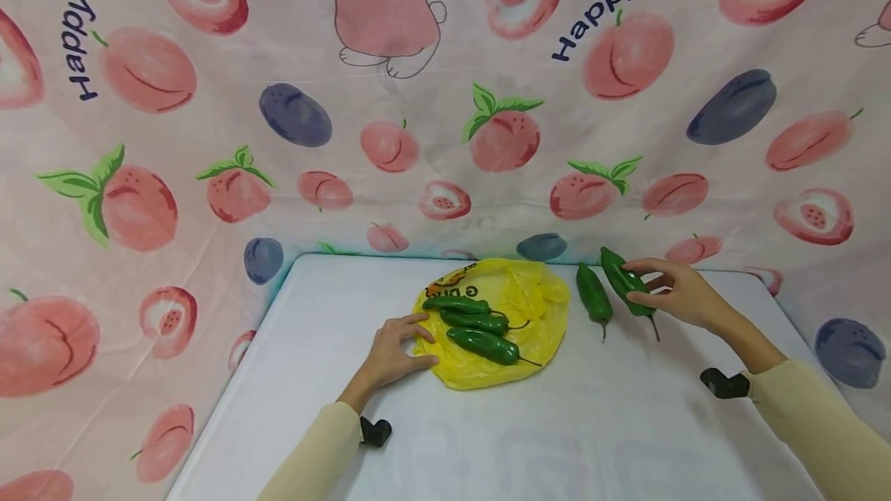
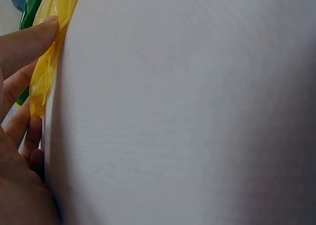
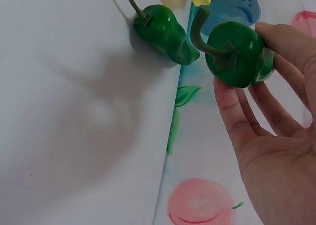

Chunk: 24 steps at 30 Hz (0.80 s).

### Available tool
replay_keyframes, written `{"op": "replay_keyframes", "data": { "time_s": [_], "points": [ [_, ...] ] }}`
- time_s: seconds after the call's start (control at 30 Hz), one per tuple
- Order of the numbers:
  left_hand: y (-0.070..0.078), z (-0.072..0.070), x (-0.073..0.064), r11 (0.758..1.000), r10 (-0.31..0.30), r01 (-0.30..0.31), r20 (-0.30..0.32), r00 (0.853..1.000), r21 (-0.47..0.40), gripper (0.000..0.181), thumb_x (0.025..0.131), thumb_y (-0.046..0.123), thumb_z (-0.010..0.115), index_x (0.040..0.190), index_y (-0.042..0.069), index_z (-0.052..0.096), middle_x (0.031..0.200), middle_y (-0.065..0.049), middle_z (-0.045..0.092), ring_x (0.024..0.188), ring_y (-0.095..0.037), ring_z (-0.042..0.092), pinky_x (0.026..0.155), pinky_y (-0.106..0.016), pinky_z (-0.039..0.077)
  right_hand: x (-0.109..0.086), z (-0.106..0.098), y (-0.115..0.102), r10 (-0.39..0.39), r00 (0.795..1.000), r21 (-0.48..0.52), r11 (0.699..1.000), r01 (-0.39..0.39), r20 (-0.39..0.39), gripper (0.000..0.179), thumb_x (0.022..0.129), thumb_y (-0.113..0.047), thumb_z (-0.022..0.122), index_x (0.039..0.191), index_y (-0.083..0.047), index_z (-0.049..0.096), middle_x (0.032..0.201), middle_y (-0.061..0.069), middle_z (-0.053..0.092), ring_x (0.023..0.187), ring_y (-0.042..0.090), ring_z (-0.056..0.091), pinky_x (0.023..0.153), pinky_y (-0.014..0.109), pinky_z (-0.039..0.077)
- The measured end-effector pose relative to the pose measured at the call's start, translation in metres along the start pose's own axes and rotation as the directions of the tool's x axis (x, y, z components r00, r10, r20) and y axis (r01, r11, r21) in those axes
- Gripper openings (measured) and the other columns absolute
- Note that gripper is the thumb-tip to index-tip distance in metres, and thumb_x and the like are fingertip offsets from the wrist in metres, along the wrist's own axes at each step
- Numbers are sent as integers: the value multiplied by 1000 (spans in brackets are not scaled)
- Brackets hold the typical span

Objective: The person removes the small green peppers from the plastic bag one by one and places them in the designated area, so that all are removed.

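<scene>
In the head view, the right hand [image 1: 678, 290] holds a green chili pepper [image 1: 622, 273] between thumb and fingers, its stem pointing down toward the near side. A second green pepper [image 1: 594, 294] lies on the table just left of it. The left hand [image 1: 395, 350] rests at the left edge of a yellow plastic bag [image 1: 543, 331], thumb and fingers spread apart on the plastic. Three green peppers [image 1: 483, 344] lie side by side on the flattened bag. In the right wrist view, the held pepper [image 3: 237, 42] shows its curved stem, with the other pepper [image 3: 163, 32] beyond it.
A white table [image 1: 557, 447] carries everything. Behind and beside it hangs a pink cloth [image 1: 445, 83] printed with peaches and plums. Dark straps [image 1: 377, 431] show at both cuffs of the cream sleeves [image 1: 316, 451].
</scene>
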State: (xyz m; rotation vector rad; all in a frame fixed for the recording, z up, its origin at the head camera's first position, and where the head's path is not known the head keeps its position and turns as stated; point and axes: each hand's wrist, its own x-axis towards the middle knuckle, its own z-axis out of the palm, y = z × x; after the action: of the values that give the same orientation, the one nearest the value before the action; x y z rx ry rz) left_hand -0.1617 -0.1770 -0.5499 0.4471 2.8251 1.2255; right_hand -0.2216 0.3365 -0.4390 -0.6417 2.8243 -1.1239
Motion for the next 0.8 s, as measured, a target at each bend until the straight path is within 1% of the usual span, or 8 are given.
{"op": "replay_keyframes", "data": {
  "time_s": [0.13, 0.37, 0.57, 0.8],
  "points": [
    [0, 1, 0, 1000, -6, 6, -2, 1000, 2, 21, 80, 34, 89, 96, 29, 76, 148, 0, 57, 137, -31, 45, 114, -62, 25, 0, 2, 5, 32, 999, 4, 999, -32, -3, 52, 92, -21, 79, 138, -5, 61, 132, 21, 63, 104, 38, 67, 74, 23, 56],
    [-1, 1, 0, 1000, -10, 10, 1, 1000, 0, 22, 80, 35, 89, 96, 29, 76, 149, 1, 57, 137, -31, 45, 115, -61, 25, 2, 7, 13, 110, 994, 24, 994, -110, -3, 55, 95, -30, 76, 141, -8, 58, 136, 20, 60, 110, 41, 63, 76, 28, 56],
    [-1, 0, 1, 1000, -2, 2, 3, 1000, 3, 22, 80, 34, 89, 97, 28, 76, 149, 0, 56, 137, -31, 45, 115, -62, 25, 3, 13, 20, 156, 988, 38, 987, -155, -16, 58, 95, -35, 75, 144, -9, 55, 139, 21, 58, 114, 43, 61, 79, 35, 56],
    [-1, 0, 1, 1000, 6, -6, -1, 1000, 1, 22, 80, 34, 89, 97, 28, 76, 149, -1, 57, 138, -32, 45, 115, -63, 25, 8, 21, 30, 195, 980, 45, 980, -193, -29, 62, 96, -39, 74, 146, -8, 54, 140, 24, 56, 116, 45, 60, 81, 36, 58]
  ]
}}
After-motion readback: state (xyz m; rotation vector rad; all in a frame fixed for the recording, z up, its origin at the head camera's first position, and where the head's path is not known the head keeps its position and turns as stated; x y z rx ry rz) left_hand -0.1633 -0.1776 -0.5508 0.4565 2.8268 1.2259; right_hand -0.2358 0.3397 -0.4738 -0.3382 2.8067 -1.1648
